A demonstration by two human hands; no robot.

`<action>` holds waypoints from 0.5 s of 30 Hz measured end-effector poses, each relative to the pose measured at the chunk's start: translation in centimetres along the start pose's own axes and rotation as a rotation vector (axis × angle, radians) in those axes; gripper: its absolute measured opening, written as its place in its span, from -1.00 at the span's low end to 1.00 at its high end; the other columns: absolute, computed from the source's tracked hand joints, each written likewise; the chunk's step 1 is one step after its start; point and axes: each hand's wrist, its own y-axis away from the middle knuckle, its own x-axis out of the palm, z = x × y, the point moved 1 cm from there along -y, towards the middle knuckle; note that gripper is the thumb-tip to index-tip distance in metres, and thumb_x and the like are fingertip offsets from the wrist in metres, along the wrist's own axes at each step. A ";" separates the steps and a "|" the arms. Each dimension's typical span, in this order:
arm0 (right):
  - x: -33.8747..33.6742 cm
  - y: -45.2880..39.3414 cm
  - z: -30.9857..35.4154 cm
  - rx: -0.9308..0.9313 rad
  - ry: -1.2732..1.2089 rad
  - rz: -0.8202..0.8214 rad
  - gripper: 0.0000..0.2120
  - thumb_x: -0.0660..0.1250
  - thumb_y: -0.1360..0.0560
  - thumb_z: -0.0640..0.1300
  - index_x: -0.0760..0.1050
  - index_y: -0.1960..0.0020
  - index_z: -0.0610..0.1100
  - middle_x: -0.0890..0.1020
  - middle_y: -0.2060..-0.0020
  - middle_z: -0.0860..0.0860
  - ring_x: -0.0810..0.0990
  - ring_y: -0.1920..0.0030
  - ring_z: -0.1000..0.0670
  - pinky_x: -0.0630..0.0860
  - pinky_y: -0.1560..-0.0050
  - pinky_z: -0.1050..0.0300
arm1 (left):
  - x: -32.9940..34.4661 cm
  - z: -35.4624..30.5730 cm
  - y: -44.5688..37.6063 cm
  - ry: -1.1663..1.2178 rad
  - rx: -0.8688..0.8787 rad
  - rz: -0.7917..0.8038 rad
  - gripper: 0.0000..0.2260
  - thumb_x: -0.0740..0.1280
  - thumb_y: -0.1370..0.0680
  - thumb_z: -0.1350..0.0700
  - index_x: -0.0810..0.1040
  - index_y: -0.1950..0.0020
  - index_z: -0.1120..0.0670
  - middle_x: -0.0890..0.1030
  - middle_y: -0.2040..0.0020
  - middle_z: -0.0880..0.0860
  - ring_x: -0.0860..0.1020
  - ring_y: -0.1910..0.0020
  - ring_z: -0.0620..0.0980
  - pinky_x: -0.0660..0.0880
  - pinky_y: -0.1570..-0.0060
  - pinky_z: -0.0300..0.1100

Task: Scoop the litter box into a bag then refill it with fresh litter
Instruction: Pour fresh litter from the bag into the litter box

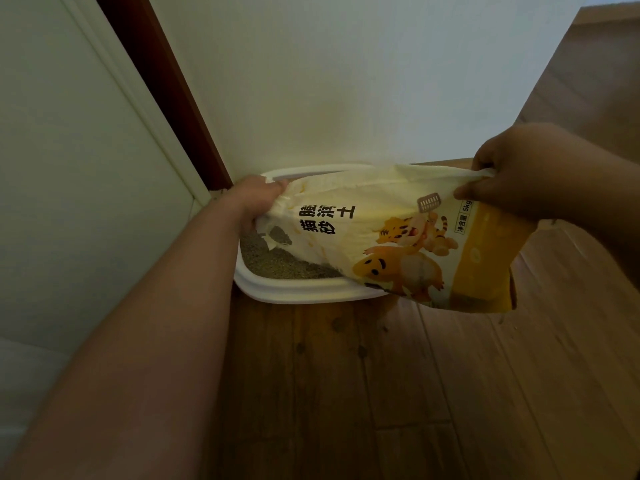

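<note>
Over litter box holding grey litter: hands tilt litter bag.

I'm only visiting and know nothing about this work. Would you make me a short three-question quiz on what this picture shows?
1. True or false: both hands grip the litter bag.
2. Where does the litter box stand?
A. against the wall, by the door frame
B. in the middle of the floor
C. on a shelf
3. Fill in: the left hand holds the bag's lower end over the ____.

Key: 1 true, the right hand pinches the other end. 2 A. 3 litter box, with grey litter inside.
</note>
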 end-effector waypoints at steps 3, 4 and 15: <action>0.2 -0.1 0.1 -0.012 0.020 -0.021 -0.60 0.39 -0.55 0.09 0.58 -0.23 -0.19 0.46 0.28 0.03 0.41 0.31 0.06 0.34 0.35 0.14 | -0.2 0.5 0.1 -0.020 0.084 -0.071 -0.61 0.31 -0.61 -0.20 0.57 -0.23 0.09 0.66 -0.13 0.18 0.65 0.00 0.17 0.58 0.16 -0.04; 0.2 -0.2 0.1 -0.015 0.027 -0.023 -0.59 0.39 -0.55 0.09 0.58 -0.23 -0.19 0.47 0.26 0.02 0.43 0.28 0.04 0.34 0.31 0.12 | -0.2 0.6 0.1 -0.016 0.100 -0.076 -0.61 0.31 -0.61 -0.20 0.57 -0.22 0.09 0.66 -0.11 0.17 0.65 0.01 0.16 0.58 0.18 -0.04; -0.3 0.6 0.0 -0.009 0.012 0.009 -0.58 0.37 -0.56 0.09 0.56 -0.27 -0.19 0.44 0.30 0.06 0.41 0.35 0.10 0.28 0.44 0.22 | -0.3 0.1 1.8 0.212 0.009 0.100 -0.79 0.32 -0.67 0.01 0.57 -0.22 0.11 0.70 0.00 0.15 0.71 0.24 0.05 0.65 0.35 -0.02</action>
